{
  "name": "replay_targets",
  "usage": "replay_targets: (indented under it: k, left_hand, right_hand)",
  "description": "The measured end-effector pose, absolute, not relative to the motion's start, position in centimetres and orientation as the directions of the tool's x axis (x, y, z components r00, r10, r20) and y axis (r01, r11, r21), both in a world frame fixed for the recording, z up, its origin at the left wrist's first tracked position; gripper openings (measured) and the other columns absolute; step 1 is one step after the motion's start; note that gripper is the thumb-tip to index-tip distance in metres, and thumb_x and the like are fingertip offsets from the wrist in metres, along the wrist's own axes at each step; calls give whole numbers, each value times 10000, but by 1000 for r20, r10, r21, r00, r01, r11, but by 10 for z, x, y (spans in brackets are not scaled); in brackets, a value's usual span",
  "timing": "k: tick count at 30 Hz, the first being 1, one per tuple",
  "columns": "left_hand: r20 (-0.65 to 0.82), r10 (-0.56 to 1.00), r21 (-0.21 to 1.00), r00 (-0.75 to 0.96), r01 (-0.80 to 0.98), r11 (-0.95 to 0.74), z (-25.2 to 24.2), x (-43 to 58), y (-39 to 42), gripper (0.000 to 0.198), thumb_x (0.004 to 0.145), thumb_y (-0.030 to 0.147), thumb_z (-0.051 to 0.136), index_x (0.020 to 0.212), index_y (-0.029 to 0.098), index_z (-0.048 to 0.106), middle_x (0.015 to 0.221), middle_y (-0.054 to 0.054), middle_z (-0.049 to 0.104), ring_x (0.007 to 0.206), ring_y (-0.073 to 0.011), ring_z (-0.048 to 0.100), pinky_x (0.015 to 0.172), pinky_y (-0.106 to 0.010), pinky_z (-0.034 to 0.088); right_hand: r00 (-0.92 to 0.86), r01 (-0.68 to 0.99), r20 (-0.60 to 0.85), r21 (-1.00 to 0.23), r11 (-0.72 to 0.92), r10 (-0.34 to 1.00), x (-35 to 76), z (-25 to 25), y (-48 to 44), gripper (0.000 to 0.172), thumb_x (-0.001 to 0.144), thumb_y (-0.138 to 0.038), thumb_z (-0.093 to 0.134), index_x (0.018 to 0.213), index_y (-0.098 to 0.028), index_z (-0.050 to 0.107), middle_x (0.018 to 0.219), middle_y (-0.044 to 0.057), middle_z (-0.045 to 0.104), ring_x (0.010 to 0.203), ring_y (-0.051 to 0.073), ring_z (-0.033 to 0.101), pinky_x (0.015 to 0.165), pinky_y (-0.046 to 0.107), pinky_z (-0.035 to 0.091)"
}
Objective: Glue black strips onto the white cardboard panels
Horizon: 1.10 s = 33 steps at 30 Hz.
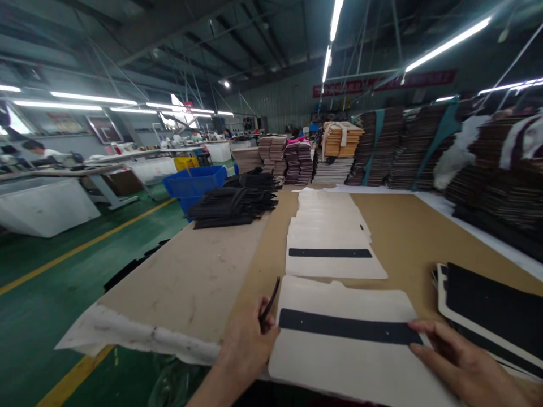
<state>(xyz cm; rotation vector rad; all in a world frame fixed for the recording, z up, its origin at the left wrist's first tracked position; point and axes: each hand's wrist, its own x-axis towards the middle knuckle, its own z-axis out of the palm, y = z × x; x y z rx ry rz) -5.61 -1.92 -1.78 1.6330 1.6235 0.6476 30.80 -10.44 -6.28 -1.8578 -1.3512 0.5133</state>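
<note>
A cream panel [339,359] lies at the table's near edge, with a black strip [339,328] running across it. My left hand [250,339] is closed around thin black strips [271,302] that stick up from the fingers, its thumb by the left end of the panel's strip. At the strip's right end, my right hand [449,353] has thumb and fingers pinching it or the panel's edge. Just beyond lies a fanned row of cream panels [331,226], the nearest bearing another black strip [328,253].
Black pieces [233,198] are heaped at the table's far left, beside blue bins [195,181]. Black and cream panels [496,308] are stacked at right. Tall bundles [377,147] line the back. A person [40,148] sits far left.
</note>
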Motion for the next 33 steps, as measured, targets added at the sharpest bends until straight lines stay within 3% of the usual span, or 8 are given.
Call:
replay_targets:
  k: [3, 5, 10, 14, 18, 25, 30, 33]
  left_hand:
    - [-69, 997, 659, 28, 752, 25, -10, -56, -23, 305, 732, 269, 625, 1026, 206, 575, 967, -59, 669, 911, -231, 625, 821, -336, 452]
    - [-84, 995, 730, 45, 682, 31, 2, -58, -33, 326, 785, 378, 615, 1049, 190, 579, 993, -72, 659, 906, -225, 617, 800, -325, 447]
    - [-379, 817, 925, 434, 176, 336, 17, -41, -58, 580, 843, 681, 475, 1035, 147, 596, 716, -27, 630, 541, -114, 524, 482, -226, 270]
    - [-368, 699, 922, 613, 144, 359, 11, -23, -66, 608, 848, 711, 451, 908, 133, 632, 605, -14, 606, 457, -91, 486, 468, -221, 272]
    - [-366, 689, 930, 626, 222, 293, 7, -15, -70, 656, 902, 692, 378, 698, 120, 625, 598, -33, 595, 480, -88, 504, 483, -225, 309]
    - [-365, 757, 928, 543, 144, 344, -12, -4, -70, 658, 872, 737, 382, 721, 131, 590, 645, -34, 610, 447, -83, 502, 443, -210, 321]
    - [-424, 719, 905, 551, 295, 307, -5, 0, -75, 638, 863, 729, 412, 686, 143, 589, 565, -8, 533, 477, -102, 484, 449, -214, 327]
    - [-502, 676, 856, 539, 418, 302, 14, -3, -83, 559, 833, 685, 522, 717, 148, 623, 575, 19, 496, 495, -83, 427, 452, -206, 262]
  right_hand:
    - [279, 823, 351, -568, -34, 894, 312, -74, -105, 419, 740, -580, 617, 929, -226, 737, 1094, 141, 666, 1033, 338, 618, 930, 502, 486]
    - [236, 850, 462, -525, 49, 855, 301, -73, -105, 460, 771, -601, 586, 987, -222, 733, 1202, 155, 621, 1150, 361, 556, 1016, 548, 416]
    - [62, 590, 223, -795, 144, 973, 227, -34, -106, 415, 855, -523, 566, 1190, -295, 655, 1228, 88, 629, 956, 224, 657, 832, 343, 566]
    - [-56, 326, 85, -940, 98, 995, 172, -5, -101, 474, 927, -472, 489, 1361, -285, 529, 1187, 71, 643, 966, 177, 658, 831, 290, 570]
    - [-55, 315, 171, -932, 179, 984, 157, -3, -96, 456, 941, -421, 480, 1367, -266, 528, 1177, 71, 642, 949, 167, 664, 847, 296, 571]
    - [40, 486, 444, -791, 370, 895, 160, -13, -100, 389, 904, -362, 541, 1259, -228, 627, 1269, 127, 614, 1115, 244, 630, 937, 354, 544]
    - [-39, -31, 47, -998, 45, 998, 149, -16, -111, 286, 913, -487, 529, 973, -231, 642, 755, 20, 643, 595, 160, 634, 595, 289, 551]
    - [-173, -317, -141, -929, -191, 975, 146, -19, -116, 365, 858, -563, 588, 778, -207, 603, 590, -25, 547, 517, 132, 562, 549, 264, 492]
